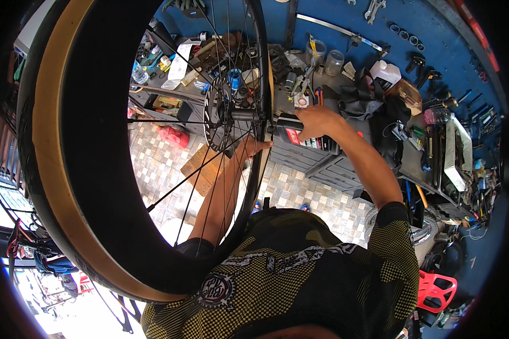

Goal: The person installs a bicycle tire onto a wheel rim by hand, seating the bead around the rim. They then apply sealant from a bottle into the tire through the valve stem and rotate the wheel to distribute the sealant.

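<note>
A large bicycle wheel (51,141) with a tan-walled tyre and deep black rim stands upright close in front of me on the left. Its hub (246,114) and disc brake rotor (214,116) show between the black spokes. Seen through those spokes, my left hand (249,148) grips the wheel at the right-hand side of the rim, below the hub; some of its fingers are hidden. My right hand (318,121) is closed round a black bottle (308,138) with a red and white label. The bottle lies tilted nearly sideways, its narrow end close to the hub.
A cluttered grey workbench (322,164) runs along the blue wall, bearing tools, clear plastic jars (334,62) and a white jug (385,74). A wooden block (203,166) is on the checkered floor (333,209). A red plastic chair (436,291) stands at lower right.
</note>
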A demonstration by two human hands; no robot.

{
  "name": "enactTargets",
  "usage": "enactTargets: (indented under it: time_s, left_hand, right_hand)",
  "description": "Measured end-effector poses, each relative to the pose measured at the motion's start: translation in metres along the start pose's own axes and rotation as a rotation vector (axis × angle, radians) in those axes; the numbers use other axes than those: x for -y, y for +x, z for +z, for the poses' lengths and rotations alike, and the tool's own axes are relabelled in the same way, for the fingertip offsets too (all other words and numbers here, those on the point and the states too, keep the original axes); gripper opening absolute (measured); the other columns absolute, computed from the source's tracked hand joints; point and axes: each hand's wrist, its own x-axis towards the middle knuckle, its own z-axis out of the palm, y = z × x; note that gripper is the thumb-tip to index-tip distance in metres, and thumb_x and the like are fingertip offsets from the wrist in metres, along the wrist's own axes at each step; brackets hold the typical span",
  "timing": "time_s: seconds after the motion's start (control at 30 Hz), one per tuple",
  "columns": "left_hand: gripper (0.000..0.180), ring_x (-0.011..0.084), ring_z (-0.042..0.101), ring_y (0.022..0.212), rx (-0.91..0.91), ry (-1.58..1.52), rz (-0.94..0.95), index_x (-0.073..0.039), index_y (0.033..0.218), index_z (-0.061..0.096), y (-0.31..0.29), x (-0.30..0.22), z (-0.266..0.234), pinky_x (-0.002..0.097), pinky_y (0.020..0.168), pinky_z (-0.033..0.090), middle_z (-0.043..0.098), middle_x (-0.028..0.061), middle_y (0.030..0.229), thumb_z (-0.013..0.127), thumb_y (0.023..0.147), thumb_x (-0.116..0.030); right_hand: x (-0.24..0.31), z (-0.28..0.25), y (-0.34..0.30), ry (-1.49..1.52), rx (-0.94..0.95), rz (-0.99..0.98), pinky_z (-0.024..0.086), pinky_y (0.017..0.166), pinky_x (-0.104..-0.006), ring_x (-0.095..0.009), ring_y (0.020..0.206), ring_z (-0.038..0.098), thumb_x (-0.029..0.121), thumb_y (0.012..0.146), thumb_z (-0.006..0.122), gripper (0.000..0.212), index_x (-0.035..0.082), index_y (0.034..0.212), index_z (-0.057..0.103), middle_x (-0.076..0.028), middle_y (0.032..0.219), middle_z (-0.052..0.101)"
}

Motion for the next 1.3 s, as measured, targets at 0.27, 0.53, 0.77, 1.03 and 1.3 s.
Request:
enactTargets:
  time_s: [0.27,0.53,0.77,1.03,1.3]
  left_hand:
    - [0.071,0.0161,0.062,0.057,0.002,-0.022,0.041,0.003,0.081,0.073,-0.003,0.003,-0.004,0.0339,0.049,0.051,0.063,0.0046,0.067,0.092,0.071,-0.065]
    - [0.070,0.0147,0.059,0.051,0.000,-0.008,0.063,-0.002,0.069,0.066,-0.007,0.000,-0.006,0.0333,0.044,0.048,0.058,0.0029,0.059,0.091,0.070,-0.067]
    - [0.065,0.0132,0.056,0.045,0.024,-0.074,0.060,-0.006,0.063,0.059,-0.010,-0.001,-0.007,0.0322,0.039,0.046,0.053,0.0011,0.054,0.092,0.072,-0.062]
    - [0.064,0.0133,0.061,0.049,0.020,-0.065,0.032,-0.001,0.070,0.068,-0.013,-0.005,-0.006,0.0323,0.041,0.046,0.059,0.0032,0.058,0.092,0.074,-0.060]
    - [0.063,0.0134,0.062,0.050,0.012,-0.018,0.038,-0.001,0.071,0.069,-0.013,-0.008,-0.007,0.0320,0.041,0.047,0.061,0.0037,0.059,0.092,0.074,-0.059]
  right_hand:
    - [0.008,-0.013,0.005,-0.059,0.027,-0.049,0.058,0.087,-0.0495,-0.041,0.099,0.072,0.035,0.067,0.079,0.066,-0.005,0.118,0.068,-0.026,0.102,0.074]
    - [0.013,-0.021,0.011,-0.125,0.079,-0.036,0.058,0.087,-0.0492,-0.040,0.102,0.072,0.038,0.069,0.079,0.067,-0.003,0.121,0.068,-0.025,0.106,0.074]
    - [0.011,-0.023,0.012,-0.095,0.071,-0.044,0.058,0.091,-0.0477,-0.039,0.105,0.072,0.037,0.071,0.079,0.069,-0.004,0.124,0.067,-0.027,0.110,0.073]
    - [0.005,-0.018,0.014,-0.096,-0.046,-0.047,0.060,0.086,-0.0462,-0.039,0.097,0.074,0.033,0.067,0.080,0.052,-0.003,0.105,0.075,-0.023,0.104,0.076]
    - [0.013,-0.024,0.006,-0.082,-0.016,-0.026,0.060,0.086,-0.0462,-0.038,0.099,0.074,0.032,0.067,0.080,0.051,-0.002,0.104,0.076,-0.022,0.104,0.076]
